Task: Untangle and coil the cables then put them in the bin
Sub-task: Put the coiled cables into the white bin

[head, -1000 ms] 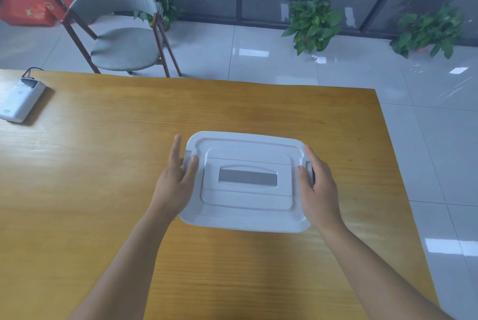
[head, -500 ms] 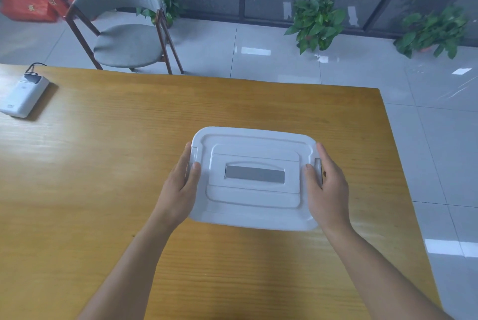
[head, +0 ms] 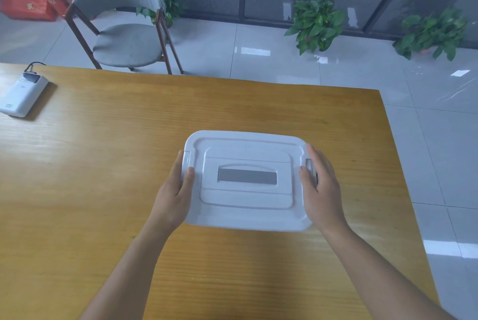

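Observation:
A white plastic bin with its lid on stands on the wooden table, right of the middle. The lid has a grey handle strip in its centre. My left hand lies flat against the bin's left side, its thumb resting on the lid by the left latch. On the other side my right hand presses the bin's right side with straight fingers, and its thumb touches the lid beside the right latch. No loose cables show on the table; the bin's inside is hidden by the lid.
A white power bank with a black cable plugged in lies at the table's far left. Behind the table stand a grey chair and potted plants. The table's right edge runs close to the bin.
Both hands stay at the bin's two sides. The bin has shifted only slightly on the table, and the thumbs sit a little further onto the lid.

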`<state>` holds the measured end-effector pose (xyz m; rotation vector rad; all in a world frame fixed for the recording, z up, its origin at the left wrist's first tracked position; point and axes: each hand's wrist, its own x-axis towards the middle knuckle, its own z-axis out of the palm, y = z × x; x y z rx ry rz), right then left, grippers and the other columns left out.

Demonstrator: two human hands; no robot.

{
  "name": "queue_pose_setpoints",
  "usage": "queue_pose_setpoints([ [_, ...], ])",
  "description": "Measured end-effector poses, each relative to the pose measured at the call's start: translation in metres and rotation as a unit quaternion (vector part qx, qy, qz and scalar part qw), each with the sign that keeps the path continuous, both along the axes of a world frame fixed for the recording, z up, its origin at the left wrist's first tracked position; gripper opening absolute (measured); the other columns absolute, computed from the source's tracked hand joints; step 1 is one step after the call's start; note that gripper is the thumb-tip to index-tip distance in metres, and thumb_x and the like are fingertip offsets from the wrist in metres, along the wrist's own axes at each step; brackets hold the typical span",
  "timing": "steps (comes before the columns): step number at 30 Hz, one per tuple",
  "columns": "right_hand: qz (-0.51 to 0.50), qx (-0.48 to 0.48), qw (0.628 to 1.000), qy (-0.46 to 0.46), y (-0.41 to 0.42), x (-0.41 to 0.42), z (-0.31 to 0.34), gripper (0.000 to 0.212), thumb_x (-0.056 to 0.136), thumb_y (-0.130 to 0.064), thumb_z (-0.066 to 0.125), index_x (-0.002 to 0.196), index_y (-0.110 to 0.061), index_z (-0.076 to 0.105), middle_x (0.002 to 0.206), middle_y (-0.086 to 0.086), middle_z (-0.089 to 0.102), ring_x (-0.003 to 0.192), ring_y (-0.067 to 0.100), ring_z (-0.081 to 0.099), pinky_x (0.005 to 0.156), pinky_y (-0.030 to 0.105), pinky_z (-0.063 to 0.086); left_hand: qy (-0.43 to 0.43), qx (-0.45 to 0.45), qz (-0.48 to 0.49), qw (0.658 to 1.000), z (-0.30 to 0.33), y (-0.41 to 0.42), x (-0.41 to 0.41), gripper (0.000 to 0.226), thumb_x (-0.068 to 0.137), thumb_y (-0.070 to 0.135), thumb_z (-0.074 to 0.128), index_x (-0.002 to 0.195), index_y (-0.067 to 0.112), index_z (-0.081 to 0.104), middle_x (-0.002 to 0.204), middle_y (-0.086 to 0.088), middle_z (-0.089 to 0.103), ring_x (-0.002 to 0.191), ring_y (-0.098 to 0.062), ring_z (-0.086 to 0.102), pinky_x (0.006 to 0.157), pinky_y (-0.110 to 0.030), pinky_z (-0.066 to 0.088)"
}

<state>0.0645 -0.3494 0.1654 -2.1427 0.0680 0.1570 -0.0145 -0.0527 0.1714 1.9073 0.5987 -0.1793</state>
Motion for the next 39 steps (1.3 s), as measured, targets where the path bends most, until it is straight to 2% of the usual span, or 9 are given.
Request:
queue_pose_setpoints([
  [3,-0.016,0.012,1.0,-0.02,-0.001,-0.002,0.004,0.049,0.11,-0.022,0.047,0.158,-0.031,0.042,0.16,-0.023,0.035,0.15,-0.008,0.025,0.124,0.024,0.023,-0.022,0.019,-0.007,1.0,0.003,-0.006,0.002,0.056,0.11,0.05,0.032,0.163,0.048,0.014,0.163,0.032,0.021,0.149,0.013,0.016,0.122,-0.027,0.016],
  [6,-0.044,0.055,0.997,-0.021,-0.002,-0.002,0.01,0.047,0.11,-0.016,0.048,0.155,-0.028,0.048,0.158,-0.023,0.04,0.147,-0.011,0.03,0.116,0.008,0.025,-0.037,0.023,-0.002,0.999,0.008,-0.014,0.005,0.056,0.11,0.048,0.032,0.163,0.045,0.014,0.165,0.031,0.016,0.149,0.016,0.008,0.122,-0.025,0.012],
  [8,-0.059,0.062,0.996,-0.021,-0.006,-0.001,0.011,0.047,0.109,-0.014,0.049,0.153,-0.029,0.051,0.157,-0.021,0.043,0.146,-0.011,0.033,0.113,0.004,0.025,-0.044,0.017,-0.004,0.999,0.01,-0.017,0.007,0.054,0.111,0.047,0.032,0.163,0.044,0.018,0.165,0.03,0.019,0.15,0.014,0.009,0.124,-0.027,0.012],
  [11,-0.065,0.059,0.996,-0.008,-0.012,0.001,0.01,0.048,0.107,-0.013,0.049,0.153,-0.03,0.051,0.157,-0.021,0.044,0.145,-0.011,0.034,0.119,0.014,0.028,-0.037,0.018,-0.024,0.999,0.006,-0.017,0.01,0.054,0.11,0.049,0.032,0.162,0.047,0.019,0.161,0.032,0.022,0.15,0.013,0.013,0.123,-0.027,0.015],
  [23,-0.023,0.006,0.999,-0.03,0.01,-0.002,0.003,0.049,0.108,-0.016,0.046,0.156,-0.028,0.047,0.163,-0.016,0.038,0.15,-0.007,0.025,0.124,0.021,0.023,0.006,0.036,-0.031,0.999,-0.004,0.008,0.003,0.059,0.106,0.063,0.031,0.161,0.054,0.012,0.158,0.037,0.019,0.153,0.002,0.018,0.121,-0.033,0.02],
  [29,-0.04,0.034,0.998,-0.045,-0.008,0.004,0.018,0.048,0.108,-0.013,0.048,0.154,-0.027,0.05,0.157,-0.023,0.042,0.147,-0.011,0.031,0.118,0.01,0.025,-0.041,0.024,-0.027,0.999,0.003,-0.008,0.005,0.063,0.102,0.067,0.03,0.161,0.052,0.014,0.166,0.03,0.015,0.154,0.007,0.007,0.129,-0.043,0.014],
  [32,-0.043,0.029,0.998,-0.018,-0.018,0.005,0.017,0.048,0.108,-0.014,0.049,0.154,-0.027,0.051,0.157,-0.022,0.043,0.146,-0.012,0.032,0.12,0.011,0.026,-0.03,0.038,-0.047,0.998,0.0,-0.013,0.007,0.061,0.098,0.071,0.028,0.157,0.06,0.016,0.162,0.027,0.018,0.153,0.003,0.01,0.126,-0.043,0.017],
  [36,-0.044,0.029,0.999,-0.008,-0.014,0.001,0.012,0.048,0.108,-0.014,0.048,0.154,-0.027,0.05,0.159,-0.02,0.043,0.146,-0.01,0.033,0.11,0.0,0.023,-0.004,0.085,-0.05,0.995,-0.005,-0.008,0.006,0.068,0.092,0.078,0.021,0.157,0.061,0.012,0.169,0.025,0.009,0.156,0.0,0.003,0.126,-0.041,0.013],
  [39,-0.042,0.035,0.998,-0.016,-0.005,0.002,0.012,0.048,0.108,-0.014,0.048,0.154,-0.029,0.05,0.156,-0.024,0.042,0.146,-0.01,0.032,0.114,0.005,0.023,0.007,0.099,-0.049,0.994,-0.011,-0.001,0.004,0.074,0.09,0.082,0.017,0.159,0.058,0.007,0.171,0.025,0.005,0.157,0.002,-0.003,0.127,-0.04,0.008],
])
